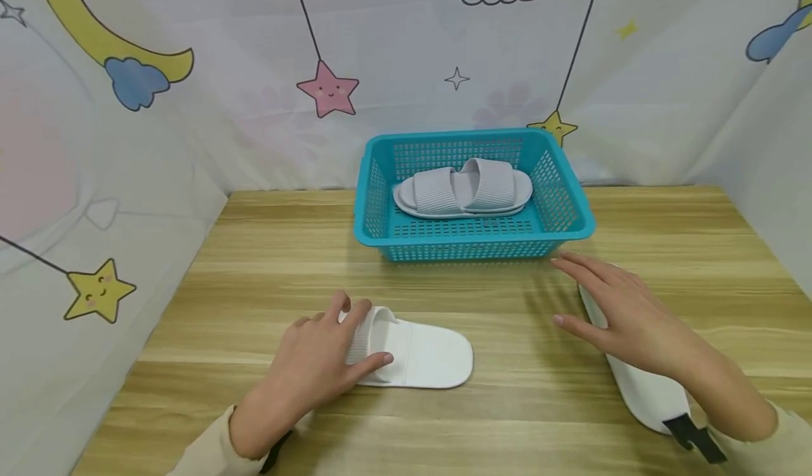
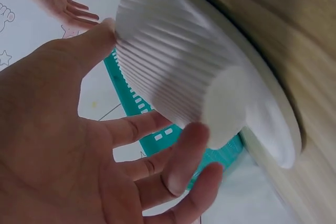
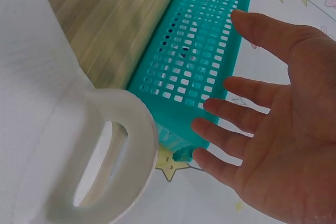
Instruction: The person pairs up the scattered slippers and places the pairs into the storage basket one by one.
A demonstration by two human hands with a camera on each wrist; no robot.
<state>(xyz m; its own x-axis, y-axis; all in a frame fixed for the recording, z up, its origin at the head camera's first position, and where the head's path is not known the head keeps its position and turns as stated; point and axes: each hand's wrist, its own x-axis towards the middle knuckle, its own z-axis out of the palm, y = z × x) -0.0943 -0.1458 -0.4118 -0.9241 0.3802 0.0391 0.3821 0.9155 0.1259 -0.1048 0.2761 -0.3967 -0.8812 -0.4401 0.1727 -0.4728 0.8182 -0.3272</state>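
Note:
A white slide slipper [image 1: 438, 355] lies flat on the wooden table, its ribbed strap toward the left. My left hand [image 1: 323, 352] hovers around that strap [image 2: 163, 51], thumb at one edge and loosely bent fingers by the other; firm contact cannot be told. On the right, a second white slipper [image 1: 650, 391] lies partly hidden under my right hand [image 1: 624, 310]. The right hand's fingers are spread and hold nothing. In the right wrist view this slipper [image 3: 47, 129] stands beside the palm, apart from the fingers.
Behind the hands, a teal perforated basket [image 1: 476, 240] stands at the table's back edge. A pair of pale grey ribbed slippers [image 1: 434, 190] lies inside it. White cloth [image 1: 406, 32] printed with stars and moons hangs behind and at the sides of the wooden table [image 1: 266, 250].

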